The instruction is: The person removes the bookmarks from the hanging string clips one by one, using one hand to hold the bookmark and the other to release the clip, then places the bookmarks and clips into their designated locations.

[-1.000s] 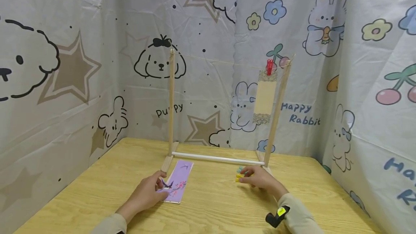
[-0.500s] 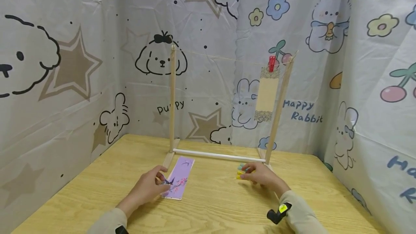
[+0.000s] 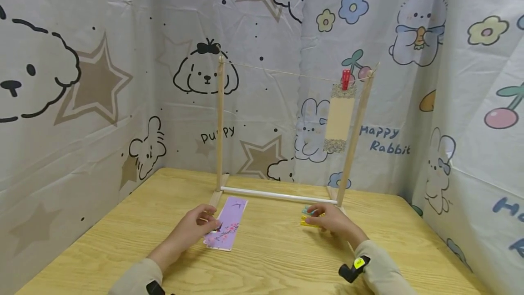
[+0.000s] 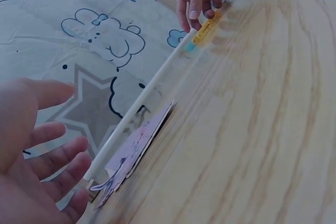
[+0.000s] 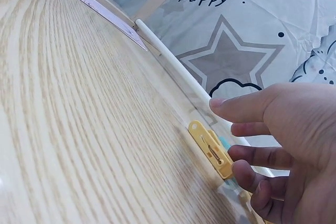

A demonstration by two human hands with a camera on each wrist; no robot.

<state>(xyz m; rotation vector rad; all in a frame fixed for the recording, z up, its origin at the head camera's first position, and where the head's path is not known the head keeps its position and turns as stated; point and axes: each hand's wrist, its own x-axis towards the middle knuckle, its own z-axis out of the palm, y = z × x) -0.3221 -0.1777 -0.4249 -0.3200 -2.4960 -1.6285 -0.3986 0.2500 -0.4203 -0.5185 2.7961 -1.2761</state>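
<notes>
A purple bookmark-like card (image 3: 233, 217) with birds and pink blossoms lies on the table. My left hand (image 3: 186, 233) hovers at the card's left edge, thumb partly covering a bird. In the left wrist view the left hand's fingers (image 4: 63, 158) are spread loosely with nothing between them. Over to the right, my right hand (image 3: 333, 223) is beside a yellow clothespin (image 5: 212, 150); its fingers are loosely bent, and the thumb stands apart from the clothespin. I cannot tell whether a fingertip touches it. A teal clothespin (image 3: 305, 211) lies just behind the yellow one, partly hidden.
Behind the hands stands a wooden frame (image 3: 220, 126) with a white bottom rod (image 3: 278, 195) and a string across the top. From the string, near the right post, a red clothespin (image 3: 345, 79) holds a cream strip (image 3: 340, 117) with patterned ends. Printed curtains (image 3: 262, 104) surround the table (image 3: 266, 258).
My left hand has moved slightly forward along the card, uncovering its lower left corner. The right hand stays by the yellow clothespin. The head view has shifted slightly.
</notes>
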